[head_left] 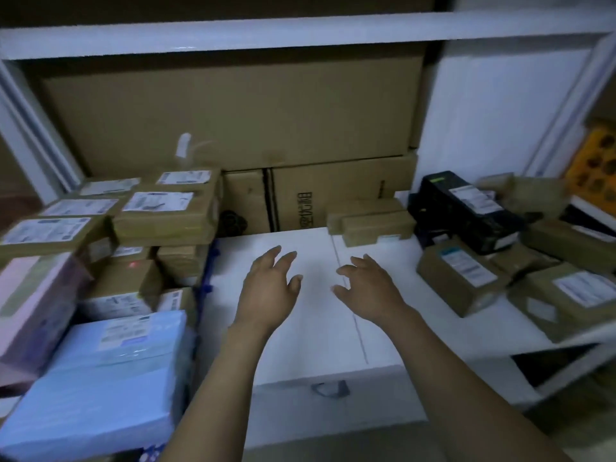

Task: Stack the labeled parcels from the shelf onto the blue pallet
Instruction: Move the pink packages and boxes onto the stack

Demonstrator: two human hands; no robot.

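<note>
My left hand (268, 290) and my right hand (368, 288) reach forward side by side over the white shelf board (316, 315), fingers spread, holding nothing. On the left stands a stack of several labeled parcels: brown taped boxes (166, 215), a pink parcel (33, 301) and a light blue wrapped parcel (106, 378). A blue pallet edge (208, 278) shows beside that stack. On the shelf's right side lie more labeled brown parcels (461, 278), a black labeled parcel (466, 208) and two small brown boxes (373, 221).
Large cardboard cartons (233, 111) fill the back of the shelf. A white upper shelf beam (300, 31) runs overhead, with white uprights at both sides. A yellow box (593, 161) sits at the far right. A small tag (328, 388) hangs on the shelf's front edge.
</note>
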